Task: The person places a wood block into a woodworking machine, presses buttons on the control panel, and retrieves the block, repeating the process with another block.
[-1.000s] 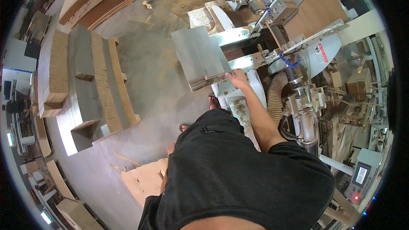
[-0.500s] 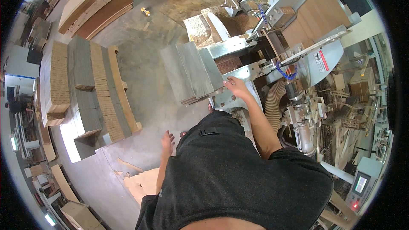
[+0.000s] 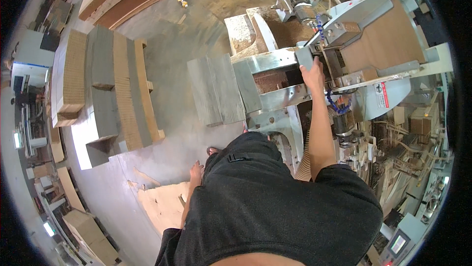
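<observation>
My right arm stretches forward to the machine's feed opening. There my right hand (image 3: 313, 75) has its thumb and fingers on the near end of a grey board (image 3: 304, 57) lying across the metal rails (image 3: 275, 60). A stack of flat grey wood-grain boards (image 3: 216, 89) sits at the outer end of these rails, left of my right forearm, with one grey board (image 3: 246, 86) lying against its right side. My left hand (image 3: 196, 171) hangs low beside my left hip, holding nothing, its fingers loosely apart.
Left, stacked boards (image 3: 101, 86) rest on a wooden pallet (image 3: 142, 84); larger brown panels (image 3: 125, 0) are piled farther back. Machine guards (image 3: 386, 96), a ribbed hose (image 3: 304, 160) and a control panel (image 3: 397, 244) stand right. Torn cardboard (image 3: 160, 204) lies on the floor.
My right hand has moved from the board stack's near corner forward and right to the feed opening, where it is now on a grey board. My left hand has dropped slightly, closer to my hip.
</observation>
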Available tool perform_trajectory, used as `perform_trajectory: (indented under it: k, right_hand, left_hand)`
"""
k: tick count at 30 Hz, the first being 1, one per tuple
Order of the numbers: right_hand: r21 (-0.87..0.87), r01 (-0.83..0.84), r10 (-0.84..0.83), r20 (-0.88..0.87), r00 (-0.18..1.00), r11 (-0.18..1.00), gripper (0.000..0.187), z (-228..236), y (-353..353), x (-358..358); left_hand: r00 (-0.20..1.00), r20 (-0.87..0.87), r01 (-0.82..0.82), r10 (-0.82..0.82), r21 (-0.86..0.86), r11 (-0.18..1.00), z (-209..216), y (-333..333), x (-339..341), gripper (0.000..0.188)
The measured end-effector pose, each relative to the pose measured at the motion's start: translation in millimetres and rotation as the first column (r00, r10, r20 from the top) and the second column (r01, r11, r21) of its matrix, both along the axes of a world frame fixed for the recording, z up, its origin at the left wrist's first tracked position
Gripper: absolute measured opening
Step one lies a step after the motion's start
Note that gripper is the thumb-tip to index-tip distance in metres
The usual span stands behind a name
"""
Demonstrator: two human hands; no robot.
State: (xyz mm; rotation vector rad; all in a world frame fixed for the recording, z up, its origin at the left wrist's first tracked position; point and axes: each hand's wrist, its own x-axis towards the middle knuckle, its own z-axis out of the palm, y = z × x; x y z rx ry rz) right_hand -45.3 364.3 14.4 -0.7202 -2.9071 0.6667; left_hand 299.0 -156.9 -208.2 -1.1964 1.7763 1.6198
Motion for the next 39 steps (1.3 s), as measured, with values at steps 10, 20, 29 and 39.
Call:
perform_trajectory:
  k: [10, 20, 29, 39]
  right_hand:
    - [-0.017, -0.026, 0.03, 0.325, 0.945, 1.0, 0.021, -27, 43, -18]
    - [-0.759, -0.043, 0.199, 0.116, 0.973, 0.65, 0.027, -35, -91, 11]
    - [-0.525, -0.195, 0.164, -0.105, 0.981, 0.828, 0.034, -72, -145, 37]
    - [-0.632, 0.095, -0.221, -0.124, 0.967, 0.769, 0.037, -68, -145, 166]
  left_hand:
    - [0.69, 0.191, 0.657, -0.698, -0.569, 0.494, -20, 0, 21, 0.041]
    - [0.619, 0.143, 0.695, -0.772, -0.559, 0.454, 3, -26, -27, 0.039]
    - [0.758, -0.28, 0.418, -0.589, -0.484, 0.769, -108, -112, -49, 0.036]
    - [0.344, 0.072, 0.827, -0.936, -0.495, 0.266, -34, -99, -95, 0.034]
